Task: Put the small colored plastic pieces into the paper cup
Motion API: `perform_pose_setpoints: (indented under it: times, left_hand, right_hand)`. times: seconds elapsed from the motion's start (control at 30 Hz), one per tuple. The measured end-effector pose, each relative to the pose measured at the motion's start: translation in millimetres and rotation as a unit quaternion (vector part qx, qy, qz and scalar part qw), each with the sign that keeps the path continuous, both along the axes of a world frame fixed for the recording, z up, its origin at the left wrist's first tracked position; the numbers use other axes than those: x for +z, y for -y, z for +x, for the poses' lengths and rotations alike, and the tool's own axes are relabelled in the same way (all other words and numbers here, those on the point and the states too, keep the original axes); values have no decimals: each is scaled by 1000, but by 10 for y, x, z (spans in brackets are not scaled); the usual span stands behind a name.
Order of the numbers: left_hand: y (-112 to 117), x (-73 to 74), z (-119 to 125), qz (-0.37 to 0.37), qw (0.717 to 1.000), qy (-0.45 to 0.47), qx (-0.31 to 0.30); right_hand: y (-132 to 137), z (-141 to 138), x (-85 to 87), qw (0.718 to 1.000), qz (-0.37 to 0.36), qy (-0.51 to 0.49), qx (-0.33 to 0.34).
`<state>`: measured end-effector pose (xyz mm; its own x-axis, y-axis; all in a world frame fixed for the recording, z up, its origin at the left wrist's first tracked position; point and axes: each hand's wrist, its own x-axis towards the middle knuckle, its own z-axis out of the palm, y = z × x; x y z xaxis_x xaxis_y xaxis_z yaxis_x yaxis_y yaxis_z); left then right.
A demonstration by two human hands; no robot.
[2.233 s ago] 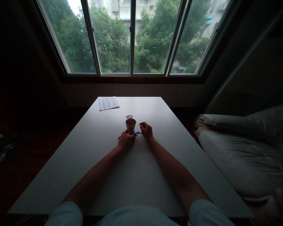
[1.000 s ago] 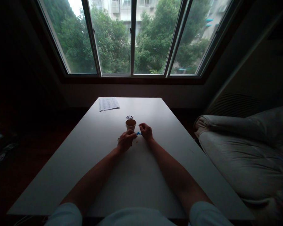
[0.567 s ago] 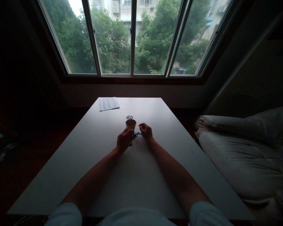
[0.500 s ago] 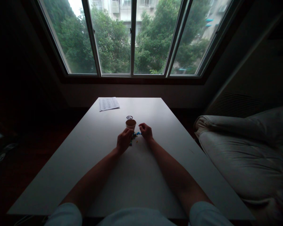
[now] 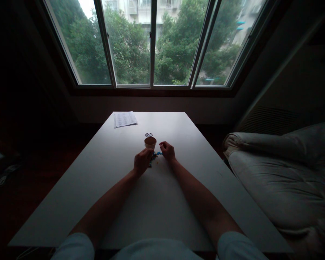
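Observation:
A brown paper cup (image 5: 150,143) stands upright at the middle of the white table. Just in front of it is my left hand (image 5: 143,161), its fingers closed together and partly covering the cup's lower side. I cannot make out what, if anything, those fingers pinch. To the right of the cup, my right hand (image 5: 168,151) is curled with thumb and forefinger together; any small thing in it is too tiny to name. Small blue pieces (image 5: 159,153) lie between the hands, with dark bits and an orange-yellow piece (image 5: 157,162) close by.
Behind the cup lies a small round, dark-rimmed item (image 5: 148,135). Printed sheets of paper (image 5: 125,119) rest at the table's far left corner. The white table (image 5: 162,206) reaches toward a wide window (image 5: 151,47). A pale padded seat (image 5: 281,173) stands along the right.
My left hand's fingertips have dipped very slightly in front of the cup. My right hand, the cup and the small pieces look the same.

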<state>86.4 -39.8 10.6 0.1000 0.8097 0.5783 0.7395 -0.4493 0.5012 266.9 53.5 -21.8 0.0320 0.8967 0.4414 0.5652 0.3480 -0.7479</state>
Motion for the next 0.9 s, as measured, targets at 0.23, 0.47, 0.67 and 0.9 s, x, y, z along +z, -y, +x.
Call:
perform_pose_setpoints:
  times: [0.23,0.47,0.67,0.9]
  left_hand:
    - [6,25,8,1,1000,6,19]
    - [11,63,0,-4,999,41,17]
    - [27,95,-2,-4,998,54,22]
    - [-7,68,-27,-5,994,113,1]
  right_hand:
    - [6,-7,3,1000,-4,0,0]
    - [14,1,12,1000,-4,-2,3]
    - [13,-4,13,1000,-3,6,-2]
    - [15,0,11,1000,2,4,1]
